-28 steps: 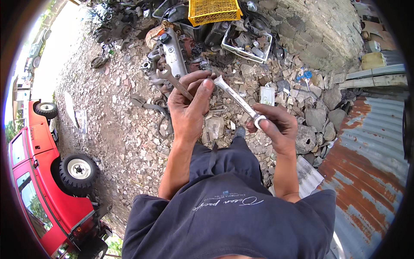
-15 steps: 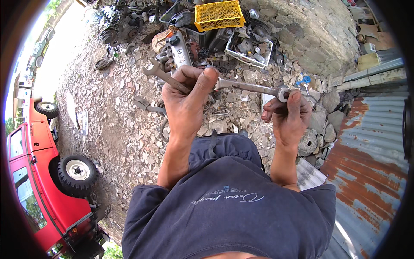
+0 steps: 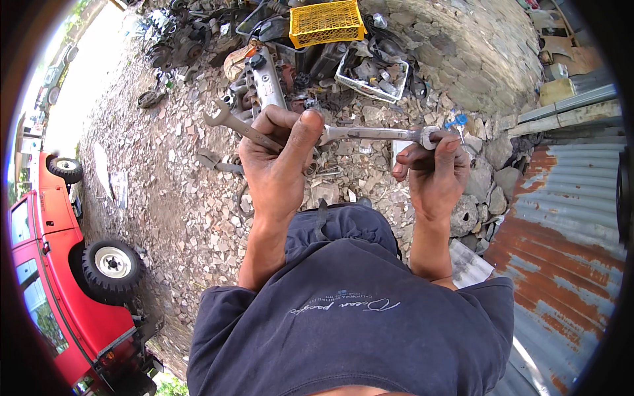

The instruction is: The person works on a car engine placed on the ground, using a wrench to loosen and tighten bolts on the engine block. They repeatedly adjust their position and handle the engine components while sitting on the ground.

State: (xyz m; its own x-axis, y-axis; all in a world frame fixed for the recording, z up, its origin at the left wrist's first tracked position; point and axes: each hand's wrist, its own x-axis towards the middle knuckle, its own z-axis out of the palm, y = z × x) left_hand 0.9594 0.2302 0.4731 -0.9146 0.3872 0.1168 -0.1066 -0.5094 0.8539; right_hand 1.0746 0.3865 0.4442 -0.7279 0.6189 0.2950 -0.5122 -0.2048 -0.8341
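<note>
My left hand (image 3: 274, 171) is closed on a dull open-end wrench (image 3: 224, 118), whose jaw sticks out to the left, and also pinches one end of a silver combination wrench (image 3: 370, 134). That silver wrench lies level between my hands. My right hand (image 3: 432, 178) has its fingertips on the ring end at the right, with thumb and fingers bent. Just beyond my left hand, a grey engine part (image 3: 267, 79) lies on the ground.
A yellow crate (image 3: 327, 21) and a white bin of parts (image 3: 343, 80) sit among dark parts at the back. A red vehicle (image 3: 63, 303) stands left. Rusty corrugated sheets (image 3: 555, 231), rocks (image 3: 467, 218) and a stone wall (image 3: 475, 53) are right. Broken stone covers the ground (image 3: 165, 211).
Both hands have risen and the silver wrench has turned from a downward slant to level. My right hand moved up and right. The dull wrench now sticks out further left.
</note>
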